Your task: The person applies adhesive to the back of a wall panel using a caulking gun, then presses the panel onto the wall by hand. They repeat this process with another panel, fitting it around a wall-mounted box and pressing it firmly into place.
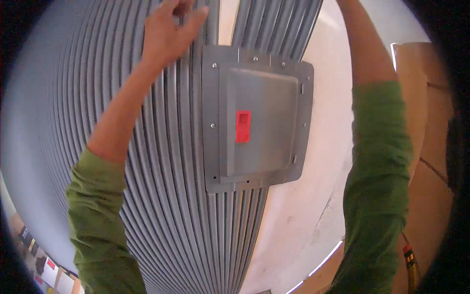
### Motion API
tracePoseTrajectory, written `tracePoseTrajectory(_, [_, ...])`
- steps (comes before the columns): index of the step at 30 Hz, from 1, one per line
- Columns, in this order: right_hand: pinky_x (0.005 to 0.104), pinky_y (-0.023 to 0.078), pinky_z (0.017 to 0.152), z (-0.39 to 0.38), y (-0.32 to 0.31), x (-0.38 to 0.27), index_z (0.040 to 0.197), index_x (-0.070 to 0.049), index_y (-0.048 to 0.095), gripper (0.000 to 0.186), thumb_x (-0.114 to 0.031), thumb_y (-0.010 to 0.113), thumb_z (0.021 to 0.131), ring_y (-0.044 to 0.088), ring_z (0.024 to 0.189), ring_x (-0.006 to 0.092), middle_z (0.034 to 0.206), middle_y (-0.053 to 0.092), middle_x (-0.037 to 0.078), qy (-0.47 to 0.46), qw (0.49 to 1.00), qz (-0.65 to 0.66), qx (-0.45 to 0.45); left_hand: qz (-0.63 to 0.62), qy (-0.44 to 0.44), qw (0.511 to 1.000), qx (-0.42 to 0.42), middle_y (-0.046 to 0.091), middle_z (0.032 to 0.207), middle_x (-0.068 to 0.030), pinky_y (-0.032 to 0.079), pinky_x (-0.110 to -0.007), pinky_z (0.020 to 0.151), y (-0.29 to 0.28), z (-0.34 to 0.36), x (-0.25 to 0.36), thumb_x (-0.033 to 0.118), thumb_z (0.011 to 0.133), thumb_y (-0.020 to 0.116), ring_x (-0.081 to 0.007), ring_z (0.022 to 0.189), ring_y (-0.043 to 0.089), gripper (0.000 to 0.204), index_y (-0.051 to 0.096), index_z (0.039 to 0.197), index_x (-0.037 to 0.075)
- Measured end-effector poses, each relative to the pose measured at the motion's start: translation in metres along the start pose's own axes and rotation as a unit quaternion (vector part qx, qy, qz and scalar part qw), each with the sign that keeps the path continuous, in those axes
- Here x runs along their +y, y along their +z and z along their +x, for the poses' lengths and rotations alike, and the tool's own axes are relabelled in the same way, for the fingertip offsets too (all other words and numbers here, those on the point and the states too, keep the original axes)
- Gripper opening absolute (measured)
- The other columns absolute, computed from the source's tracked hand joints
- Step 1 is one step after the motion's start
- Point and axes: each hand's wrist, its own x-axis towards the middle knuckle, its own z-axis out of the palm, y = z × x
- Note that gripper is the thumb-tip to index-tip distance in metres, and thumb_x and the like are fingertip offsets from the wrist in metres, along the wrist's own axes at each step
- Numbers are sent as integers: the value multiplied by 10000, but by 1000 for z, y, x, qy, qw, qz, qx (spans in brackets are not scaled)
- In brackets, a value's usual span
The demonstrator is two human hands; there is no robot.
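My left hand [169,34] is raised in front of the ribbed grey wall, up and to the left of a grey metal panel cover [264,93]. Its thumb stands apart from the curled fingers, which are partly cut off by the top edge, and I see nothing held. My right forearm reaches up past the panel's right side; the hand itself lies beyond the top edge. A red latch [243,126] sits left of the middle of the panel door. Several screws [214,65] show around the cover's rim, and two dark holes [247,181] along its lower edge.
Corrugated grey sheet [161,196] fills the left and runs above and below the panel. A pale flat board [293,225] borders it on the right. Brown cardboard-like surfaces [433,127] stand at far right, near a yellow-and-black tool [410,264]. Assorted boxes [63,281] appear at lower left.
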Motion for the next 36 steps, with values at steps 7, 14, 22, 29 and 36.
tracePoseTrajectory(7, [403, 499, 720, 4, 41, 8, 1123, 46, 639, 439, -296, 520, 875, 641, 713, 331, 757, 647, 237, 2, 999, -20, -32, 82, -80, 992, 51, 492, 1321, -222, 377, -450, 1036, 17, 40, -2, 459, 858, 636, -349, 1223, 480, 715, 430, 1339, -28])
tracePoseTrajectory(14, [400, 501, 735, 9, 63, 17, 1122, 46, 640, 450, -308, 525, 870, 647, 744, 334, 781, 652, 243, 7, 998, -39, -45, 75, -138, 986, 50, 461, 1345, -241, 377, -447, 1043, 24, 44, 4, 549, 751, 720, -352, 1246, 459, 919, 380, 1359, -49])
tracePoseTrajectory(22, [397, 504, 752, 15, 74, 28, 1121, 46, 642, 463, -323, 530, 864, 655, 780, 336, 808, 658, 249, 15, 997, -49, -49, 172, -87, 981, 29, 360, 1411, -269, 260, -489, 1106, 39, 49, 11, 660, 609, 761, -415, 1330, 319, 1180, 277, 1408, -60])
tracePoseTrajectory(29, [394, 506, 767, 28, 88, 21, 1119, 46, 643, 474, -335, 535, 860, 661, 812, 339, 832, 663, 255, 15, 998, -46, -50, 217, -82, 973, 17, 296, 1454, -266, 226, -514, 1119, 38, 51, 19, 672, 620, 745, -427, 1358, 265, 1214, 211, 1441, -46])
tracePoseTrajectory(36, [391, 509, 781, 36, 99, 29, 1118, 47, 645, 486, -348, 539, 855, 668, 844, 341, 856, 669, 261, 24, 997, -48, -48, 252, -92, 963, 37, 217, 1494, -283, 158, -523, 1143, 51, 51, 14, 699, 630, 716, -448, 1391, 175, 1250, 147, 1461, -42])
